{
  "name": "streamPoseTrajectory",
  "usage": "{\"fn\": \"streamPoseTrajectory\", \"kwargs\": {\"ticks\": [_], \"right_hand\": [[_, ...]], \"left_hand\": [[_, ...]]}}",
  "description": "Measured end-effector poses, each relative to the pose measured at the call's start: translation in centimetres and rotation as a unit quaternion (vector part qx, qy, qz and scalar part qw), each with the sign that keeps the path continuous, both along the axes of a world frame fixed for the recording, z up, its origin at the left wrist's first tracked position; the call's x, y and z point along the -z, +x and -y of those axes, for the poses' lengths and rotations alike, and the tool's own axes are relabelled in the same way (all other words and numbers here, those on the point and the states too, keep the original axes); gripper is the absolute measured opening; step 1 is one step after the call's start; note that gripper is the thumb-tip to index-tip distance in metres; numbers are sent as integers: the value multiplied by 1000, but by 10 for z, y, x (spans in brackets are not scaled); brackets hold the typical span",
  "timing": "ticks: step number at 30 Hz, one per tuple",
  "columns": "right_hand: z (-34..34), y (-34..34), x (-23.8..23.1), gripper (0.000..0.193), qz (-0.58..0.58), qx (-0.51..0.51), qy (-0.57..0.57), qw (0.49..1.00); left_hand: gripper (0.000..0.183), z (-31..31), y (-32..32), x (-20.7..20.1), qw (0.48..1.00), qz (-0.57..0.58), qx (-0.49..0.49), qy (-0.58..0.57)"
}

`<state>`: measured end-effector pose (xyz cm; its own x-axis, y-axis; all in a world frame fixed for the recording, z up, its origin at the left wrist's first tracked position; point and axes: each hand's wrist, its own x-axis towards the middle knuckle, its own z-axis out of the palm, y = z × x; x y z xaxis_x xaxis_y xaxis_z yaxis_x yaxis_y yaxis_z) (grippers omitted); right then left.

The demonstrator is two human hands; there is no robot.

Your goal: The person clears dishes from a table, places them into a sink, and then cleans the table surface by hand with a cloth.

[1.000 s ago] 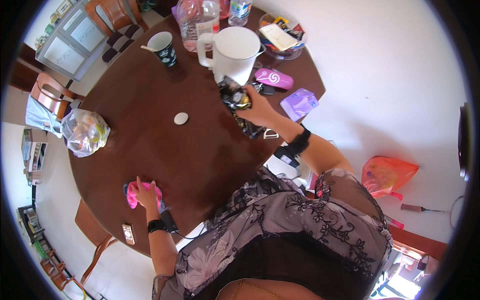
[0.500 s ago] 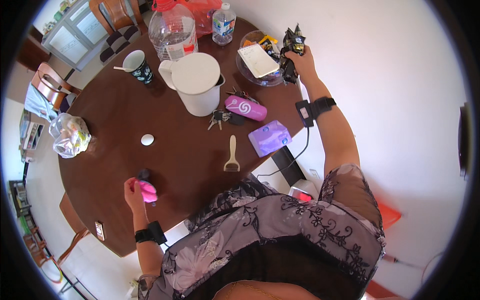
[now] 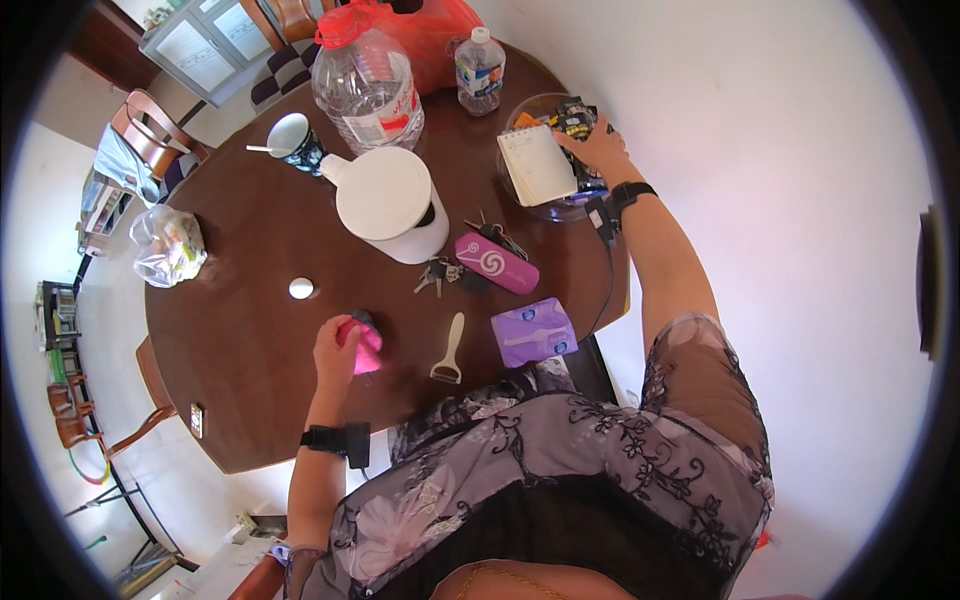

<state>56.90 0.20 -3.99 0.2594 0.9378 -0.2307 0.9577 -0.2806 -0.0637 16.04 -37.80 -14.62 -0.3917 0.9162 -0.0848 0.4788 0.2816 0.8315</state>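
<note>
My left hand (image 3: pixel 336 350) is closed on a bright pink, soft-looking item (image 3: pixel 368 352) with a dark part at its far side; its exact kind is unclear. My right hand (image 3: pixel 598 152) is at the clear round bowl (image 3: pixel 548 212), thumb and fingers around shiny black packets (image 3: pixel 576 117). Partly covering the bowl lies an open spiral notepad (image 3: pixel 538 166). Nearer me are a pink-purple case (image 3: pixel 497 263), a bunch of keys (image 3: pixel 436 274), a purple soft pack (image 3: pixel 534 332) and a cream-handled peeler (image 3: pixel 450 350).
A white lidded pitcher (image 3: pixel 384 200) stands mid-table. Behind it are a large clear jug (image 3: pixel 370 90), a small bottle (image 3: pixel 480 75), a red bag (image 3: pixel 440 40) and a patterned cup (image 3: pixel 298 145). Leftward are a small white round object (image 3: pixel 301 288) and a tied plastic bag (image 3: pixel 168 245). A wall borders the right.
My right hand has brought the black packets from beside the bowl down into it. My left hand, with the pink item, has moved right and farther from me. The whole view has shifted.
</note>
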Motion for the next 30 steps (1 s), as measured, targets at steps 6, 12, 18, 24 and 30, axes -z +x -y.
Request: {"fn": "streamPoseTrajectory", "kwargs": {"ticks": [6, 12, 18, 24, 30], "right_hand": [[27, -31, 0, 128, 11, -20, 13, 1000], [31, -30, 30, 82, -40, -128, 161, 978], [39, -23, 46, 67, 40, -149, 143, 978], [2, -69, -22, 65, 73, -234, 258, 935], [-86, -158, -54, 53, -61, -399, 270, 874]], "left_hand": [[56, -5, -12, 28, 983, -65, 124, -116], [59, -12, -19, 56, 962, -144, 160, -170], [56, -16, -13, 48, 953, -178, 170, -175], [61, -30, -13, 43, 937, -194, 157, -246], [64, -49, -15, 40, 918, -214, 174, -285]]}}
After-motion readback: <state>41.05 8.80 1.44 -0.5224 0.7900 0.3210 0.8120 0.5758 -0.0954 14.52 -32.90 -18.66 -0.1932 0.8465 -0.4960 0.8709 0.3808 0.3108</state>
